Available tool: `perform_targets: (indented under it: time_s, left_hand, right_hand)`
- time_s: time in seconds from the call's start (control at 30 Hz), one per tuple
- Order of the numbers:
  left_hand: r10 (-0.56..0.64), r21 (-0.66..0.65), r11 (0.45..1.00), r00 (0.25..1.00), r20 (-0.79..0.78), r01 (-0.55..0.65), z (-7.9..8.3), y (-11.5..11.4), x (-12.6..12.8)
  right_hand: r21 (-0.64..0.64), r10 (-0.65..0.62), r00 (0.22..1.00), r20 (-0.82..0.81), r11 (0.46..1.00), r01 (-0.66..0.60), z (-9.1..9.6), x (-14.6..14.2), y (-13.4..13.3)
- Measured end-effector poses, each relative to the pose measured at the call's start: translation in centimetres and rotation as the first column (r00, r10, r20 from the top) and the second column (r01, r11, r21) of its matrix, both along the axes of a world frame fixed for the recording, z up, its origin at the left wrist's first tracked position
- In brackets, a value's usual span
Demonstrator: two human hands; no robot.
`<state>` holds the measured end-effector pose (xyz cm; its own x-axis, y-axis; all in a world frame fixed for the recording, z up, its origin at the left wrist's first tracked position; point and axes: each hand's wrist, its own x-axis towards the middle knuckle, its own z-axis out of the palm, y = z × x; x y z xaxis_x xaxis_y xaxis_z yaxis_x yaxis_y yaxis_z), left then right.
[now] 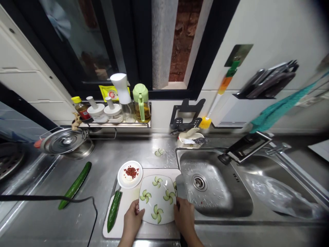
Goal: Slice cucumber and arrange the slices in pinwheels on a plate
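Observation:
A white square plate (151, 181) is over the cutting board (125, 219), with several pinwheels of green cucumber slices (157, 214) laid out on it. My left hand (133, 218) pinches the plate's left edge. At the right edge, my right hand (185, 218) grips it too. I cannot tell whether the plate rests on the board or is slightly raised. A knife blade (182, 187) shows beyond my right hand, partly hidden. Left of the plate lies a cut piece of cucumber (114, 211). A small white dish (122, 183) at the board's back left corner bears red dried berries (131, 171).
A whole cucumber (75, 185) and a dark cable (51, 198) are on the left. Behind it stands a lidded steel pot (82, 149). Cucumber scraps (159, 152) lie behind the board. On the right is a wet sink (216, 206); a shelf (120, 125) holds bottles and jars.

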<state>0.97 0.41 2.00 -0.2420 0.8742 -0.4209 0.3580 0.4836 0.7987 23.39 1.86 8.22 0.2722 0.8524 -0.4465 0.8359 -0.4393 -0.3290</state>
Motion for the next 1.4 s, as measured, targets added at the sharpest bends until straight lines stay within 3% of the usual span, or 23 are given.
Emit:
perform_targets:
  time_s: [0.2, 0.43, 0.53, 0.63, 0.83, 1.17, 1.23, 1.4]
  left_hand:
    - [0.035, -0.006, 0.999, 0.996, 0.077, -0.034, 1.3, 0.0, -0.1]
    - [0.070, 0.046, 0.996, 0.986, 0.154, -0.078, 3.9, 0.2, -1.0]
    - [0.096, 0.047, 0.993, 0.966, 0.241, -0.110, 5.0, 0.4, -1.5]
    - [0.092, 0.020, 0.994, 0.918, 0.387, -0.108, 5.9, 0.6, -1.8]
    - [0.217, 0.061, 0.958, 0.850, 0.480, -0.279, 7.4, 0.1, -0.7]
    - [0.227, 0.089, 0.944, 0.821, 0.524, -0.318, 8.3, 0.3, -0.5]
    - [0.217, 0.094, 0.948, 0.831, 0.512, -0.305, 8.3, 0.3, -0.5]
    - [0.212, 0.102, 0.953, 0.871, 0.444, -0.284, 8.6, 0.2, -0.1]
  right_hand:
    - [0.070, 0.001, 0.999, -0.041, 0.998, 0.002, -0.8, 0.4, -0.1]
    - [0.265, 0.023, 0.976, -0.216, 0.964, 0.036, -1.7, 1.5, 0.2]
    - [0.351, 0.047, 0.943, -0.329, 0.933, 0.075, -0.8, 1.8, 0.6]
    - [0.370, 0.036, 0.876, -0.481, 0.914, 0.166, 1.2, 1.6, 1.1]
    - [0.285, -0.031, 0.705, -0.708, 0.902, 0.325, 5.0, 0.4, 1.7]
    - [0.175, -0.070, 0.572, -0.817, 0.915, 0.363, 4.7, 0.1, 1.3]
    - [0.133, -0.081, 0.499, -0.863, 0.916, 0.378, 4.8, -0.2, 1.2]
    - [-0.051, -0.169, 0.228, -0.959, 0.892, 0.448, 5.3, -1.8, 0.5]
